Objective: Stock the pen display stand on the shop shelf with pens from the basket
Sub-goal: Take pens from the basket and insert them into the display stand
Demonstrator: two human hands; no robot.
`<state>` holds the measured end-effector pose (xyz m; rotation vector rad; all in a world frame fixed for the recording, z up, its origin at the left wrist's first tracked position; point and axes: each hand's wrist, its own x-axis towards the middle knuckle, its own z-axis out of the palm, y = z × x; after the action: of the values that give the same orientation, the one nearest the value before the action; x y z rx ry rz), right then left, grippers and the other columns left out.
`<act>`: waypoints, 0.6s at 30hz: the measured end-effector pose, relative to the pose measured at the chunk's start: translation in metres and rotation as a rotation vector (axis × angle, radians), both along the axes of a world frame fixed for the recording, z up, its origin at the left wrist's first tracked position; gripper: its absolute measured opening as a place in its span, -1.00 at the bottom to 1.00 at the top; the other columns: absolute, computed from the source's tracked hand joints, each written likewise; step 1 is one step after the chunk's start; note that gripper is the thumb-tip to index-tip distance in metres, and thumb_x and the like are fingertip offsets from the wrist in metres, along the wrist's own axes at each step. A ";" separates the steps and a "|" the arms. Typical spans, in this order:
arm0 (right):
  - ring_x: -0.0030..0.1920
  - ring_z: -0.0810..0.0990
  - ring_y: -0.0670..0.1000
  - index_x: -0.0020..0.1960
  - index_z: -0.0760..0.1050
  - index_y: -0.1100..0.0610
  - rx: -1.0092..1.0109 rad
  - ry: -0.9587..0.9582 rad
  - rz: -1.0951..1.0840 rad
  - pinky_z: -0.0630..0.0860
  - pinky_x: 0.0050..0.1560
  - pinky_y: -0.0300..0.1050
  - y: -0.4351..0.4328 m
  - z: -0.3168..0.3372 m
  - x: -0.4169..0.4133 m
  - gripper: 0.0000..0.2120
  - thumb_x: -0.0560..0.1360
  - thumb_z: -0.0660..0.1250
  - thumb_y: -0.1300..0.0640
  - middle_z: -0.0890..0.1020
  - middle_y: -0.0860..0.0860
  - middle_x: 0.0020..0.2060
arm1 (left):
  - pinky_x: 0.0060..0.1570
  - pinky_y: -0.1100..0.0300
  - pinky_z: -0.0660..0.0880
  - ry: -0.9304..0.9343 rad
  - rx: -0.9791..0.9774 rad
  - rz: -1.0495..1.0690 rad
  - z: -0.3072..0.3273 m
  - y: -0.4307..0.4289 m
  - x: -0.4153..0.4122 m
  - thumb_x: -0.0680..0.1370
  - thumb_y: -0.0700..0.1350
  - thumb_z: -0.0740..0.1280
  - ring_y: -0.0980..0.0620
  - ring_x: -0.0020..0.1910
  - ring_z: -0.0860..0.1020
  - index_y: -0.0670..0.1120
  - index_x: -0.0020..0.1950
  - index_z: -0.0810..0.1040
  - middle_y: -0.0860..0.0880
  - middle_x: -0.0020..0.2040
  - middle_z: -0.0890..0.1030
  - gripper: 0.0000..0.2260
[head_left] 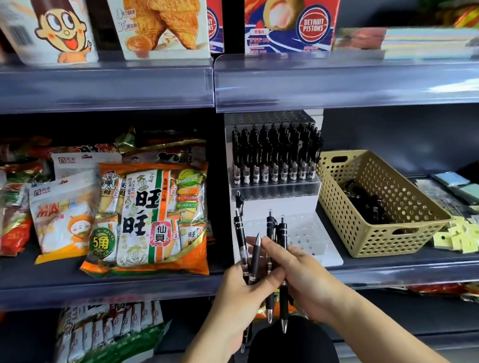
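Note:
A white tiered pen display stand (pixel 280 204) sits on the middle shelf. Its upper rows are packed with several black pens (pixel 276 152); its lower front tier (pixel 305 236) shows bare holes, with one pen standing at the far left (pixel 239 227). To its right a tan perforated basket (pixel 380 239) holds more black pens (pixel 366 203). In front of the stand, both hands meet around a bunch of black pens (pixel 277 235). My left hand (pixel 241 295) grips some of them and my right hand (pixel 303 276) grips the others.
Snack bags (pixel 149 217) fill the shelf left of the stand. Small stationery packs (pixel 466 238) lie right of the basket. The upper shelf's lip (pixel 339 84) overhangs the stand. More snack packs (pixel 106 329) sit on the shelf below.

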<state>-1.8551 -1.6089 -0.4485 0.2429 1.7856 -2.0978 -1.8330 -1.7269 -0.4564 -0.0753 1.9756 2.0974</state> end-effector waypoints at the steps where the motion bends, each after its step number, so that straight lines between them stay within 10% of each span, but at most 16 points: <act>1: 0.13 0.60 0.03 0.12 0.58 0.13 -0.004 0.003 0.013 0.39 0.31 0.01 0.001 -0.001 0.000 -0.63 0.48 0.31 -0.11 0.68 0.04 0.02 | -0.19 0.36 0.48 -0.002 -0.004 -0.004 0.001 0.000 0.000 0.28 0.08 0.46 0.25 -0.08 0.63 0.04 0.04 0.59 0.12 -0.10 0.70 -0.64; 11: 0.20 0.55 0.03 0.08 0.57 -0.09 0.099 0.092 0.000 0.42 0.29 0.16 0.004 0.003 0.000 -0.66 0.50 0.15 -0.22 0.62 -0.06 0.12 | -0.11 0.10 0.39 -0.104 0.083 -0.014 0.003 -0.005 0.005 0.42 -0.09 0.46 -0.05 -0.12 0.52 0.09 -0.10 0.64 -0.03 -0.09 0.68 -0.89; 18: -0.01 0.55 0.06 0.06 0.47 0.19 0.261 0.201 -0.107 0.47 0.05 -0.06 0.005 0.008 -0.003 -0.71 0.48 0.35 0.00 0.57 0.13 -0.03 | 0.01 0.29 0.39 0.024 -0.207 0.088 0.001 -0.010 0.002 0.40 0.07 0.46 0.21 0.06 0.48 0.14 0.10 0.42 0.20 0.05 0.52 -0.65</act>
<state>-1.8582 -1.6035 -0.4404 0.2068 2.2133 -2.0171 -1.8314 -1.7368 -0.4550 -0.1801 2.2354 1.9459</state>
